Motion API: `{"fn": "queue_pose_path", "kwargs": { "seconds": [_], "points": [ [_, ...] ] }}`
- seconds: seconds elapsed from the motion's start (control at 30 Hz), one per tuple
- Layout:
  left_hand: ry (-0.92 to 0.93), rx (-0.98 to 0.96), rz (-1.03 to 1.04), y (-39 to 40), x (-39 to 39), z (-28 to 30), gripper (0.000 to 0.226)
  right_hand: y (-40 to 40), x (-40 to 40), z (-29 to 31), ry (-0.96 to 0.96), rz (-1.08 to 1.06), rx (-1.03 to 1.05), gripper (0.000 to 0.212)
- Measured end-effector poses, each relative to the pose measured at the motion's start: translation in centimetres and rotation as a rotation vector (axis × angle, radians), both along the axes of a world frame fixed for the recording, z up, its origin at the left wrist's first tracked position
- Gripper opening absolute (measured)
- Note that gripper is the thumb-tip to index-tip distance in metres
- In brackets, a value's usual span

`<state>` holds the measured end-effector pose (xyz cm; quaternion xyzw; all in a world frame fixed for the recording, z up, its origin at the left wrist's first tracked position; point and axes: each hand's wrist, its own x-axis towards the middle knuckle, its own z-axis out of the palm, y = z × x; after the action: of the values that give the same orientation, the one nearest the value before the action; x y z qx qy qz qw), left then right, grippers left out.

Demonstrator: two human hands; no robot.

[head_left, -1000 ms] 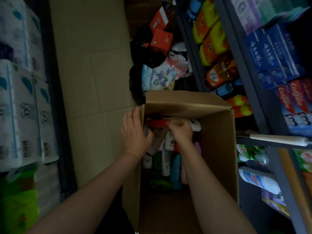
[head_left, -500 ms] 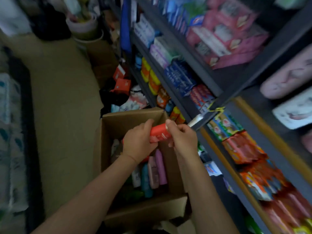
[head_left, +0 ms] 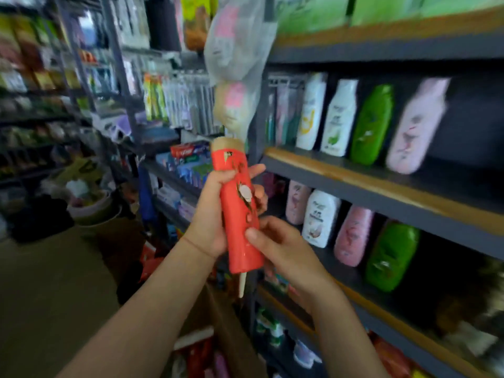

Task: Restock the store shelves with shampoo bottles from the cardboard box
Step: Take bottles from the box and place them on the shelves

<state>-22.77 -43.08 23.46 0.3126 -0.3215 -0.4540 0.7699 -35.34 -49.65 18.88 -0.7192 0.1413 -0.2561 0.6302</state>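
Head view, shelves: dark metal shelving (head_left: 381, 184) with wood-coloured front edges fills the right side.
Upper shelf row: a white bottle (head_left: 311, 110), a second white bottle (head_left: 339, 117), a green bottle (head_left: 372, 124) and a pale pink bottle (head_left: 414, 126) stand side by side behind the front edge, blurred.
Lower shelf row: a pink bottle (head_left: 297, 201), a white bottle with a label (head_left: 320, 218), another pink bottle (head_left: 351, 236) and a second green bottle (head_left: 391, 256) stand along the next shelf down.
Hanging goods: a clear plastic bag (head_left: 237, 39) with pink and cream contents hangs at the shelf's corner post, just above the held bottle.
Task thing: a red shampoo bottle (head_left: 240, 214) with a tan cap is held upright in the air before the shelf's left end, level with the two bottle rows and touching neither.
Cardboard box: only a brown flap (head_left: 229, 331) shows, low between the forearms, with red packs beside it.
Left hand (head_left: 210, 214): its grip wraps the bottle's middle from the left, fingers curled round the far side.
Right hand (head_left: 283, 244): its grip pinches the bottle's lower part, thumb on the front, fingers behind.
Far shelving: racks of packets and toothpaste boxes (head_left: 191, 156) run away on the left, too blurred to read.
Floor: a tan floor (head_left: 49, 282) lies at lower left, with tubs (head_left: 92, 211) beside it.
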Motion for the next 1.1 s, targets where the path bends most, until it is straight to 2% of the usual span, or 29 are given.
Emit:
{"fn": "queue_pose_path", "kwargs": {
  "seconds": [0.2, 0.3, 0.37, 0.43, 0.5, 0.6, 0.67, 0.7, 0.8, 0.93, 1.0, 1.1],
  "points": [
    [-0.356, 0.145, -0.023, -4.6, -6.4, 3.0, 0.037, -2.4, -4.6, 3.0, -0.060, -0.252, -0.168, 0.042],
    [-0.534, 0.193, 0.043, -7.0, -7.7, 2.7, 0.054, -3.6, -7.4, 3.4, -0.064, -0.434, -0.260, 0.045],
    [-0.612, 0.183, 0.093, -8.5, -7.7, 2.6, 0.060, -4.6, -9.4, 3.7, -0.078, -0.550, -0.281, 0.034],
    [-0.709, 0.195, 0.187, -10.0, -7.4, 2.2, 0.043, -5.5, -11.3, 4.6, -0.105, -0.665, -0.285, 0.029],
    [-0.978, 0.202, 0.325, -12.0, -6.8, 1.7, 0.024, -6.4, -12.8, 5.7, -0.160, -0.739, -0.321, 0.025],
    [-1.475, 0.197, 0.402, -14.9, -6.6, 1.2, 0.053, -7.7, -13.8, 7.7, -0.252, -0.838, -0.415, 0.032],
    [-1.682, 0.227, 0.491, -15.7, -6.6, 1.1, 0.056, -9.1, -14.2, 8.9, -0.256, -0.925, -0.432, 0.034],
    [-1.722, 0.218, 0.526, -16.0, -6.3, 1.0, 0.053, -10.1, -14.3, 9.4, -0.224, -0.971, -0.443, 0.029],
    [-1.694, 0.158, 0.547, -16.1, -5.9, 0.6, 0.051, -13.8, -14.7, 10.5, 0.054, -1.099, -0.478, 0.049],
    [-1.688, 0.157, 0.546, -15.9, -6.4, 0.3, 0.050, -18.4, -14.9, 11.5, 0.330, -1.173, -0.389, 0.064],
    [-1.687, 0.161, 0.569, -15.9, -6.6, 0.2, 0.050, -19.9, -14.9, 12.3, 0.428, -1.177, -0.333, 0.062],
    [-1.657, 0.158, 0.577, -15.8, -6.5, 0.1, 0.059, -20.9, -14.4, 13.5, 0.434, -1.126, -0.211, 0.041]
  ]
}}
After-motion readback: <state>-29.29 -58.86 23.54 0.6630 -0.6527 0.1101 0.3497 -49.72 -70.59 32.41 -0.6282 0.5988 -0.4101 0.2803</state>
